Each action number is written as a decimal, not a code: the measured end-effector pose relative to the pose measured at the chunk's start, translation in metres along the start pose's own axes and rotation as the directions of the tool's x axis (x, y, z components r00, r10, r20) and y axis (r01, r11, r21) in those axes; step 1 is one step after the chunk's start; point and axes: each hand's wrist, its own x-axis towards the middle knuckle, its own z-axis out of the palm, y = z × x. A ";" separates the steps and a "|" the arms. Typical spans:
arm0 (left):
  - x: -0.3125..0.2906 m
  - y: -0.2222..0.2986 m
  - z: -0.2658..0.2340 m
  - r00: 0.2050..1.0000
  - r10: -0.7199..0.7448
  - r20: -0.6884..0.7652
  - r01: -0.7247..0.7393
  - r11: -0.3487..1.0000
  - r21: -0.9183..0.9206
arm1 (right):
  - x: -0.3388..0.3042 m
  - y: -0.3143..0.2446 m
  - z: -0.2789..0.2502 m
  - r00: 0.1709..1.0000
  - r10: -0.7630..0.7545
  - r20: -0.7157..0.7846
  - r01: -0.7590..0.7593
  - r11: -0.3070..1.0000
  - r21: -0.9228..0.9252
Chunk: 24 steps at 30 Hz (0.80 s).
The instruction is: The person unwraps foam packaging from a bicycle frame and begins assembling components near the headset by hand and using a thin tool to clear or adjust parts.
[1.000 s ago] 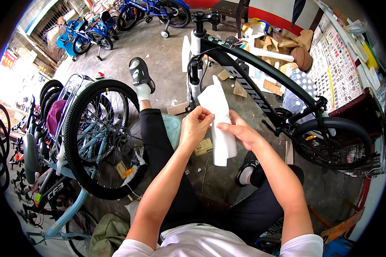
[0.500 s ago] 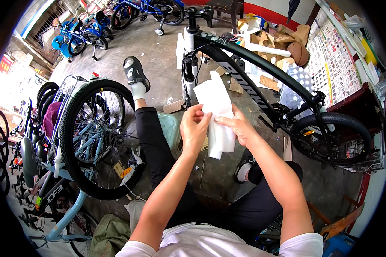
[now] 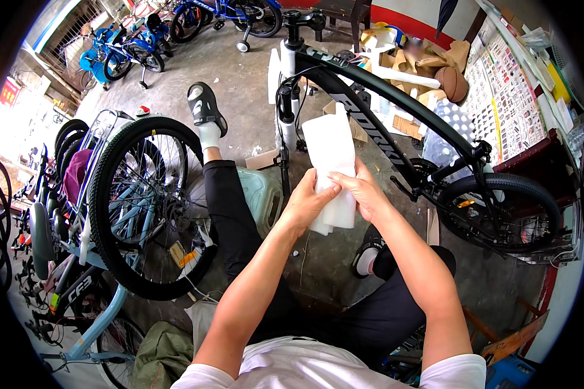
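While both hands pinch it | white foam sheet (image 3: 331, 155) rises upright above left hand (image 3: 307, 206), right hand (image 3: 365, 192)

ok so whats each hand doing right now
left hand: closed on the white foam sheet
right hand: closed on the same sheet

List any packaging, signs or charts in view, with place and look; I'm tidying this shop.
White foam wrap sheet: held in both hands, centre.
Sticker chart: right wall, many small coloured squares.
Cardboard scraps: brown, floor beyond the black bicycle.
Red sign: far left, small.
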 end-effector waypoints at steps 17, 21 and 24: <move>-0.013 0.023 -0.071 0.985 -0.163 -0.062 0.148 0.971 -0.187 | 0.016 -0.022 -0.021 0.934 -0.354 -0.050 0.331 0.910 -0.250; -0.018 0.035 -0.075 0.981 -0.185 0.052 0.192 0.952 -0.240 | 0.015 -0.016 -0.013 0.947 -0.224 0.231 0.278 0.932 -0.233; -0.019 0.040 -0.079 0.971 -0.196 0.140 0.229 0.931 -0.283 | 0.013 -0.006 -0.007 0.933 -0.121 0.338 0.196 0.960 -0.198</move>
